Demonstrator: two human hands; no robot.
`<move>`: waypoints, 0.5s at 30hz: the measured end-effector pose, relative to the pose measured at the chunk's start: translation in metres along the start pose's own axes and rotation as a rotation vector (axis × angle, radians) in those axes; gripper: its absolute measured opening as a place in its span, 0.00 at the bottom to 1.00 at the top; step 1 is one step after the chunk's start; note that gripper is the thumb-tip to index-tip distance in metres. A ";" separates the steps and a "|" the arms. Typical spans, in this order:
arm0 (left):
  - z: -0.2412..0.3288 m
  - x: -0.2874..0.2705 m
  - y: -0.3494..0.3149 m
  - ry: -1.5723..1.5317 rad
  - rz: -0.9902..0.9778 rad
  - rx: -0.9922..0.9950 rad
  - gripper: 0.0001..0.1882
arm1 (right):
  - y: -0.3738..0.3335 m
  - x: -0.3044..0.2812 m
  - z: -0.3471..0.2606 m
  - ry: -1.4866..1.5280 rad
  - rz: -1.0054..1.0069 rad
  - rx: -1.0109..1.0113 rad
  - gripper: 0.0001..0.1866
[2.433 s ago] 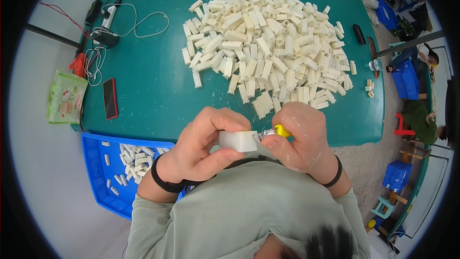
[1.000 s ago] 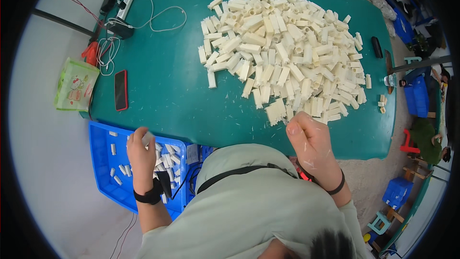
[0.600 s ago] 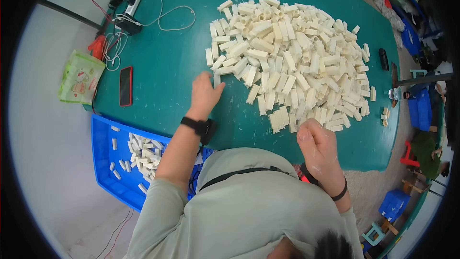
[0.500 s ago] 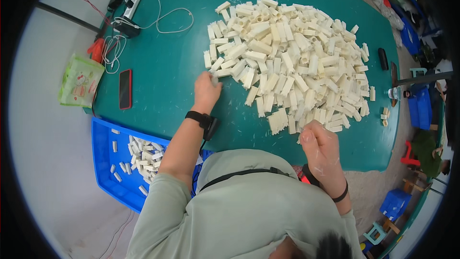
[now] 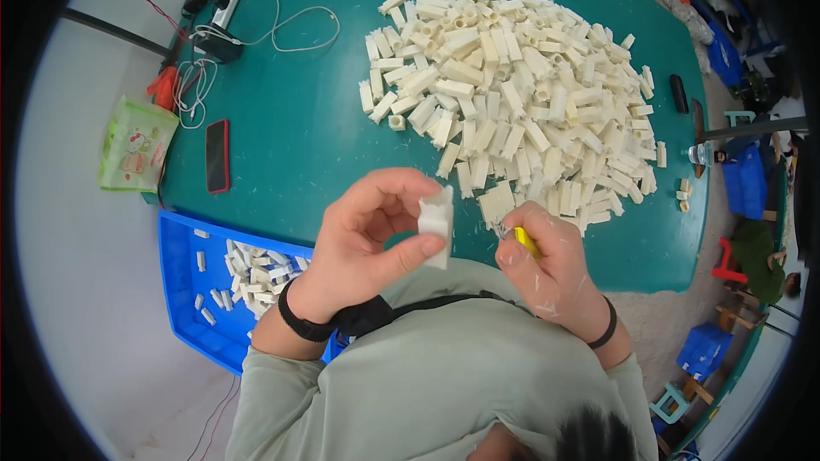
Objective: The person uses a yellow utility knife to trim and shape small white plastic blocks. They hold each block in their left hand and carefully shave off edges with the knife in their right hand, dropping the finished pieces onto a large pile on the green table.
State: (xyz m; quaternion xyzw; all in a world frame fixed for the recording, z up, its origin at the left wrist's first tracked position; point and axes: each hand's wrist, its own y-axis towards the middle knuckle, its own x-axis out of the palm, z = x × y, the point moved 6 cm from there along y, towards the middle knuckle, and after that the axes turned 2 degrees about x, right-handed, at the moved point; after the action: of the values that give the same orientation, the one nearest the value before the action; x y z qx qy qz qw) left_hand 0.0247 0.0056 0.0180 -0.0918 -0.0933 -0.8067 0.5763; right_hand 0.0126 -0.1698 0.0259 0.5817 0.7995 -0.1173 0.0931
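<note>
My left hand (image 5: 367, 235) pinches a cream-coloured plastic block (image 5: 436, 226) between thumb and fingertips, upright in front of my body. Its upper end looks ragged. Just to the right, my right hand (image 5: 547, 265) is closed around a yellow-handled tool (image 5: 526, 243) whose small metal tip points toward the block without touching it. Most of the handle is hidden in my fist, and pale shavings cling to the hand. Beyond both hands spreads a large heap of similar cream blocks (image 5: 512, 85), some with hollow ends, on the green table (image 5: 290, 128).
At the near left, a blue tray (image 5: 184, 307) contains several pale blocks. A red-edged phone (image 5: 218, 156), a green-and-white bag (image 5: 137, 145), and a power strip (image 5: 225, 7) with cables lie along the left side. A black object (image 5: 679, 94) and a clear bottle (image 5: 702, 154) are at the right edge.
My left hand has come from the heap's left edge back toward my body and now holds up a block. My right hand has shifted slightly left and turned, revealing the yellow-handled tool.
</note>
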 end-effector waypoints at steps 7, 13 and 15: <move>0.014 0.010 -0.006 0.023 -0.035 0.093 0.17 | -0.010 0.003 -0.024 -0.146 0.050 -0.158 0.16; 0.020 0.016 -0.008 0.072 0.116 0.250 0.13 | -0.020 0.005 -0.036 -0.147 0.095 -0.127 0.14; 0.026 0.021 -0.010 0.204 0.107 0.334 0.12 | -0.022 0.007 -0.038 -0.128 0.139 -0.179 0.14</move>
State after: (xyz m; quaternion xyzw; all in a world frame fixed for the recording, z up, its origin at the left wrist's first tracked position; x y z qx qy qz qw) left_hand 0.0095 -0.0042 0.0477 0.0824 -0.1619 -0.7532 0.6322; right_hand -0.0109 -0.1590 0.0624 0.6164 0.7570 -0.0755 0.2035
